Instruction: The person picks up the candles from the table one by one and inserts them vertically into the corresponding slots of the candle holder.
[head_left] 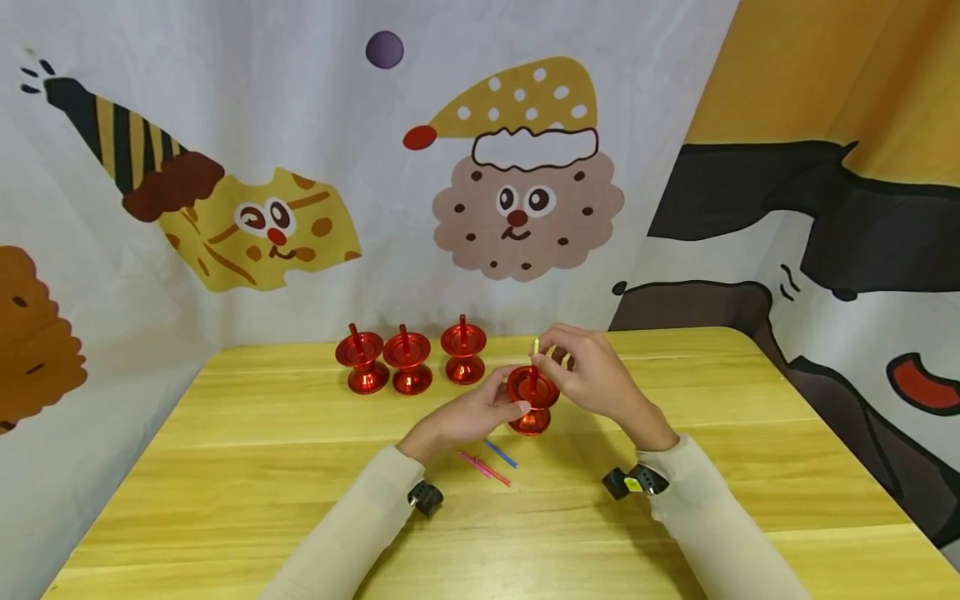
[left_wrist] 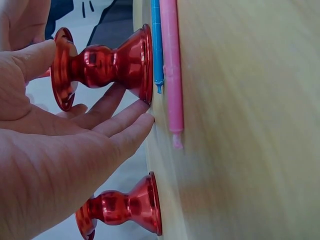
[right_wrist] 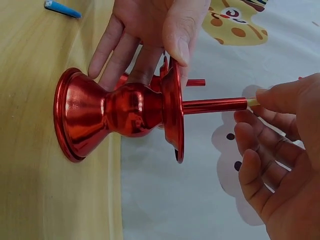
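Note:
A shiny red candle holder (head_left: 530, 421), with a wide dish and a thin upright tube, stands on the table between the hands. My left hand (head_left: 471, 412) holds it from the left, with the thumb on the dish rim and the other fingers behind the body. At the tube's top my right hand (head_left: 588, 371) pinches a thin pale yellow candle (right_wrist: 252, 102) between thumb and forefinger. Only a short piece of that candle shows; its lower end is hidden in the tube or behind its rim. The remaining right fingers are loosely bent, touching nothing.
Three similar red candle holders (head_left: 367, 377) (head_left: 412, 379) (head_left: 465, 367) stand at the back left of the wooden table (head_left: 247, 467). A blue candle (head_left: 501, 454) and pinkish candles (head_left: 474, 463) lie in front of the left hand. A printed curtain (head_left: 390, 208) hangs behind.

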